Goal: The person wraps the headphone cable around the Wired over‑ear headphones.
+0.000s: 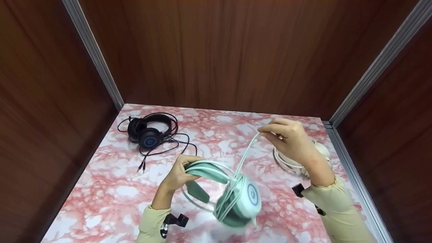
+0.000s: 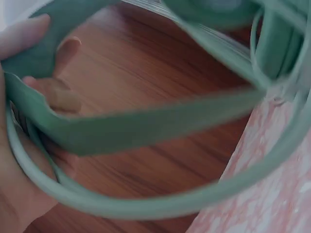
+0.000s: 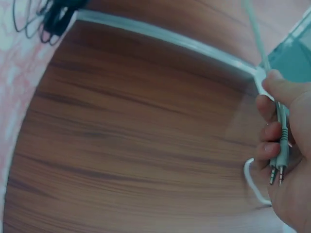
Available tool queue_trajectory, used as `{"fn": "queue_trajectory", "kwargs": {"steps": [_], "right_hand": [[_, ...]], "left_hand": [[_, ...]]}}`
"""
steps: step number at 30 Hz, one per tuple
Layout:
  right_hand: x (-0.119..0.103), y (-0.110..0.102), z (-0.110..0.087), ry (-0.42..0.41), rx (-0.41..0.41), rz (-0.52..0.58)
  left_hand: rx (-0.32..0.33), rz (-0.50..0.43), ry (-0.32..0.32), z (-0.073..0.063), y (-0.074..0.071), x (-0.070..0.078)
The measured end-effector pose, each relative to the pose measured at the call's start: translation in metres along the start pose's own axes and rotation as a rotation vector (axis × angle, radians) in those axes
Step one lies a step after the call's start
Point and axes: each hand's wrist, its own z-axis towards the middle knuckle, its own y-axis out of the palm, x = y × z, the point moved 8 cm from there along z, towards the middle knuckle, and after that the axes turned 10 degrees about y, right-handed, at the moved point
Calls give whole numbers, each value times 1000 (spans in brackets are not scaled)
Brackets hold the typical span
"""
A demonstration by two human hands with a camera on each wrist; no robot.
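Observation:
Mint-green headphones (image 1: 248, 199) hang above the table, several turns of their pale cable wrapped round one ear cup. My left hand (image 1: 180, 173) grips them by the headband (image 2: 146, 128), fingers curled round the soft inner strap in the left wrist view. Up and to the right, my right hand (image 1: 290, 138) pinches the cable (image 1: 244, 157), which runs taut down to the wrapped ear cup. In the right wrist view two audio plugs (image 3: 280, 160) at the cable's end lie inside the curled fingers.
Black headphones (image 1: 150, 138) with a loose cable lie at the back left of the marbled pink table (image 1: 125, 192). White headphones (image 1: 322, 152) with a coiled cable sit at the right, partly behind my right forearm. Brown wood-grain panels (image 1: 216, 54) enclose the table.

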Motion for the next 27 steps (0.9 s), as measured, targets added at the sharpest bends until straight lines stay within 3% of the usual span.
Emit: {"fn": "queue_trajectory", "kwargs": {"steps": [4, 10, 15, 19, 22, 25, 27], "right_hand": [[14, 13, -3, 31, -33, 83], [14, 26, -2, 197, -41, 314], [28, 56, -19, 332, -117, 499], [34, 79, -36, 398, -111, 601], [39, 93, -51, 469, -69, 670], [52, 108, -71, 576, 5, 692], [59, 115, -83, 640, 74, 620]], "left_hand": [[10, -228, 70, 0, 1, 2], [14, -592, 153, 3, 7, 3], [57, -825, 169, 2, 10, -3], [150, -968, 158, -1, 8, -13], [256, -1033, 146, -5, 4, -22], [376, -1038, 127, -9, -2, -32], [453, -1012, 111, -13, -6, -38]]}}
